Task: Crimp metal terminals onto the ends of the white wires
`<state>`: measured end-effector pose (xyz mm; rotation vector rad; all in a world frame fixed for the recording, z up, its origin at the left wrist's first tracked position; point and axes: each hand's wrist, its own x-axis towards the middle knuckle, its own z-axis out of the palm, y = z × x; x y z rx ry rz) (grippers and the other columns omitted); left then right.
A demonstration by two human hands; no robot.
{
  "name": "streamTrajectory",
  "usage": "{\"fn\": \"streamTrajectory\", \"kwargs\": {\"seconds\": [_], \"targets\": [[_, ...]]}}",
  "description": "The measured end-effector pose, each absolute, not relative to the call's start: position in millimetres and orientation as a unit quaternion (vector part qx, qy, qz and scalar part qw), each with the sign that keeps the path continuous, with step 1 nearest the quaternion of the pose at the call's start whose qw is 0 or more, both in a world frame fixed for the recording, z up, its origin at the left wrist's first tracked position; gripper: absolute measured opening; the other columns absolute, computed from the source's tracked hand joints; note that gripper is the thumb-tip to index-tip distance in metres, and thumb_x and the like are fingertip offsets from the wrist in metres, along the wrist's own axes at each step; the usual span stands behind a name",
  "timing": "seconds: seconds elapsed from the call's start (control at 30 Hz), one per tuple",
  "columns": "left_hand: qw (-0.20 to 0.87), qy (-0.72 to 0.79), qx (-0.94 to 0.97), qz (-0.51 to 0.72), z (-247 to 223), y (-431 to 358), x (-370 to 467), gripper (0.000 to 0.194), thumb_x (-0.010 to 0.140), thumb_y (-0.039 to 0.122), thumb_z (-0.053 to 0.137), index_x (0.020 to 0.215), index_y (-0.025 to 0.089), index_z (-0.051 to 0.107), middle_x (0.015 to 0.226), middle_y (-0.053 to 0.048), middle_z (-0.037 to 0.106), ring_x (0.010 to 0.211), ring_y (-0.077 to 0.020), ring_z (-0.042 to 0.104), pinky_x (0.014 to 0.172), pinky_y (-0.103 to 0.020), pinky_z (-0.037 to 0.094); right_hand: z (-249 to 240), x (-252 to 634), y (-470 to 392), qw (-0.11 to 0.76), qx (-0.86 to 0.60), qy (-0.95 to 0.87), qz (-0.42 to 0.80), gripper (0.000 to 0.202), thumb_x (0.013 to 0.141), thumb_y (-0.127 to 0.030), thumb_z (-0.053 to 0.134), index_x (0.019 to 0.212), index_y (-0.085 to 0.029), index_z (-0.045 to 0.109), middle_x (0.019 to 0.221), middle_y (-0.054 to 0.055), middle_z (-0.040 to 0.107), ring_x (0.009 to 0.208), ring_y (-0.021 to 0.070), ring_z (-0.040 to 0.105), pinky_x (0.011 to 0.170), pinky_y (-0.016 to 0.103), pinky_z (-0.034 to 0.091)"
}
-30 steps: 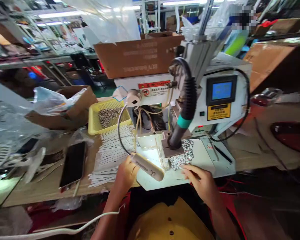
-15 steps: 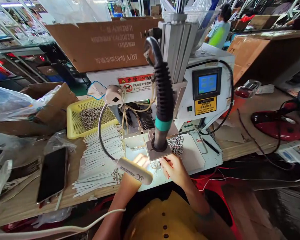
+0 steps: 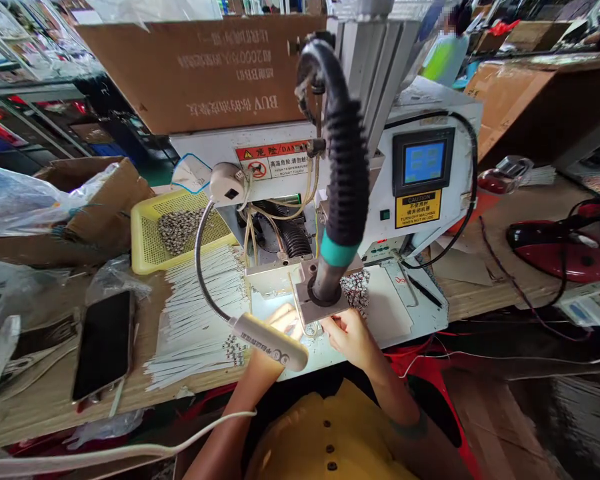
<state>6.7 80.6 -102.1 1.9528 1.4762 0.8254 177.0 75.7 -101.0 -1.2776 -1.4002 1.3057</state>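
Under the machine's metal head block (image 3: 323,303), my left hand (image 3: 284,321) reaches in from the left, lit brightly and partly covered by the white lamp (image 3: 270,342). Its fingers look bent together; what they hold is hidden. My right hand (image 3: 350,339) is at the block's right front edge, fingers curled in and thumb and forefinger pinched on something too small to make out. A pile of small metallic pieces (image 3: 356,292) lies just behind the right hand. White strips (image 3: 195,320) are spread left of the left hand, with a few small pieces (image 3: 234,350) at their near end.
A yellow basket (image 3: 143,247) holds more small pieces. A black phone (image 3: 104,347) lies on the table at left. The ribbed black hose (image 3: 349,173) rises above the head block, near a high-temperature warning label (image 3: 275,161). A screen (image 3: 424,162) is on the machine's right.
My right hand's fingers have curled further in, close to the head block. My left hand stays under it with little visible change. The camera's view has shifted slightly.
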Motion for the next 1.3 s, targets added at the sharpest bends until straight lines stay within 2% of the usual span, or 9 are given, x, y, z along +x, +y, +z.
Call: {"fn": "streamTrajectory", "kwargs": {"seconds": [0.13, 0.3, 0.63, 0.83, 0.93, 1.0, 1.1, 1.2, 1.3], "targets": [[0.286, 0.536, 0.728, 0.318, -96, 84, 8, 0.041, 0.085, 0.038, 0.045, 0.046, 0.026, 0.037, 0.043, 0.003, 0.030, 0.050, -0.0158, 0.042, 0.053, -0.030, 0.049, -98, 177, 75, 0.413, -0.504, -0.549, 0.523, 0.024, 0.085, -0.033, 0.051, 0.066, -0.021, 0.042, 0.047, -0.008, 0.034, 0.041, 0.0086, 0.036, 0.040, 0.022, 0.028], [0.286, 0.518, 0.741, 0.318, -84, 86, 11, 0.043, 0.085, 0.041, 0.043, 0.046, 0.025, 0.038, 0.047, 0.002, 0.035, 0.048, -0.0142, 0.039, 0.060, -0.032, 0.051, -97, 177, 75, 0.405, -0.516, -0.547, 0.521, 0.021, 0.084, -0.030, 0.053, 0.068, -0.022, 0.044, 0.047, -0.008, 0.033, 0.041, 0.0089, 0.037, 0.040, 0.022, 0.029], [0.300, 0.525, 0.723, 0.334, -93, 83, 9, 0.047, 0.086, 0.042, 0.044, 0.044, 0.025, 0.030, 0.046, 0.002, 0.028, 0.048, -0.0143, 0.036, 0.053, -0.029, 0.049, -98, 177, 76, 0.413, -0.512, -0.553, 0.511, 0.021, 0.085, -0.032, 0.051, 0.068, -0.022, 0.044, 0.045, -0.008, 0.032, 0.039, 0.0084, 0.035, 0.037, 0.021, 0.027], [0.279, 0.491, 0.768, 0.302, -86, 85, 14, 0.039, 0.089, 0.027, 0.040, 0.051, 0.024, 0.046, 0.056, -0.001, 0.050, 0.061, -0.0168, 0.052, 0.060, -0.028, 0.050, -93, 174, 75, 0.408, -0.510, -0.572, 0.496, 0.027, 0.087, -0.033, 0.048, 0.064, -0.021, 0.042, 0.046, -0.007, 0.034, 0.043, 0.0090, 0.038, 0.042, 0.021, 0.030], [0.186, 0.478, 0.812, 0.280, -74, 75, -5, 0.034, 0.090, 0.025, 0.038, 0.061, 0.024, 0.057, 0.064, -0.002, 0.057, 0.068, -0.0187, 0.056, 0.064, -0.029, 0.050, -82, 175, 62, 0.411, -0.519, -0.615, 0.429, 0.024, 0.090, -0.030, 0.045, 0.068, -0.020, 0.048, 0.053, -0.004, 0.044, 0.049, 0.0103, 0.044, 0.048, 0.022, 0.034], [0.081, 0.504, 0.809, 0.291, -69, 64, -33, 0.032, 0.090, 0.025, 0.038, 0.067, 0.023, 0.060, 0.067, -0.003, 0.058, 0.066, -0.0185, 0.056, 0.062, -0.029, 0.048, -74, 184, 52, 0.368, -0.517, -0.677, 0.373, 0.023, 0.091, -0.028, 0.043, 0.072, -0.020, 0.053, 0.062, -0.001, 0.054, 0.057, 0.0119, 0.051, 0.056, 0.023, 0.039], [-0.052, 0.591, 0.752, 0.289, -75, 49, -86, 0.019, 0.089, 0.025, 0.045, 0.090, 0.022, 0.064, 0.083, -0.004, 0.062, 0.076, -0.0193, 0.059, 0.070, -0.031, 0.047, -74, 211, 46, 0.308, -0.571, -0.709, 0.276, 0.024, 0.092, -0.024, 0.041, 0.073, -0.020, 0.056, 0.068, 0.002, 0.061, 0.064, 0.0146, 0.056, 0.063, 0.025, 0.042], [-0.056, 0.569, 0.779, 0.258, -98, 42, -126, 0.024, 0.090, 0.034, 0.046, 0.103, 0.022, 0.063, 0.088, -0.005, 0.062, 0.082, -0.0209, 0.059, 0.076, -0.034, 0.048, -90, 242, 54, 0.328, -0.669, -0.650, 0.147, 0.020, 0.091, -0.027, 0.042, 0.080, -0.019, 0.057, 0.077, 0.006, 0.063, 0.071, 0.0186, 0.058, 0.068, 0.029, 0.044], [-0.036, 0.566, 0.792, 0.227, -121, 39, -137, 0.036, 0.085, 0.049, 0.051, 0.108, 0.023, 0.063, 0.099, -0.007, 0.061, 0.093, -0.0248, 0.057, 0.085, -0.039, 0.048, -111, 255, 67, 0.353, -0.666, -0.652, 0.084, 0.020, 0.089, -0.034, 0.046, 0.085, -0.018, 0.057, 0.082, 0.010, 0.063, 0.080, 0.0228, 0.059, 0.074, 0.034, 0.046]]}}
